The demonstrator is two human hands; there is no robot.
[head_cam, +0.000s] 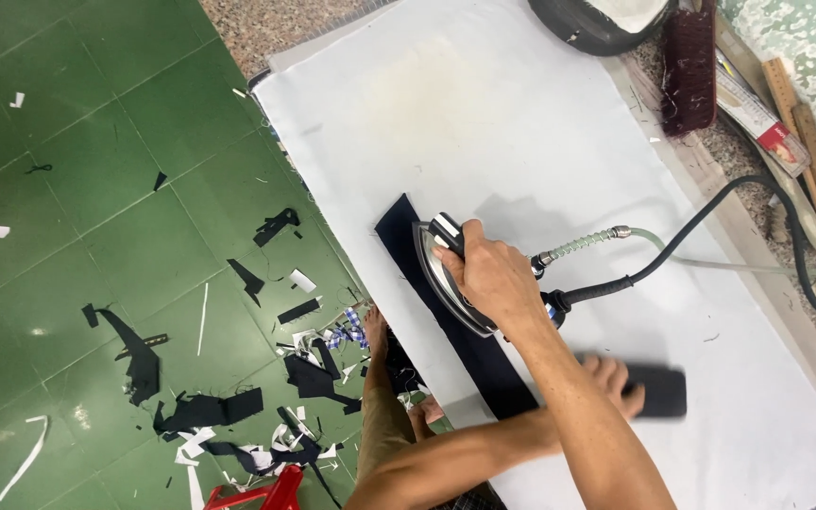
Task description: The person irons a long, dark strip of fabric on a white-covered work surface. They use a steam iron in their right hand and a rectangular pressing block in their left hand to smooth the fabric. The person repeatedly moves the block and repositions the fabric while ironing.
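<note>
While your right hand (pixel 493 279) closes its grip on the iron (pixel 455 283), it presses the dark strip (pixel 427 274) flat.
Your left hand (pixel 611 378), crossed beneath, rests on a dark piece (pixel 663 392) on the desk (pixel 521 123); its grip is too blurred to tell.

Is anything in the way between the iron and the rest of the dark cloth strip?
Nothing visible. The right hand holds the iron right on the dark strip. The left hand reaches across to a black block, off to the side.
</note>
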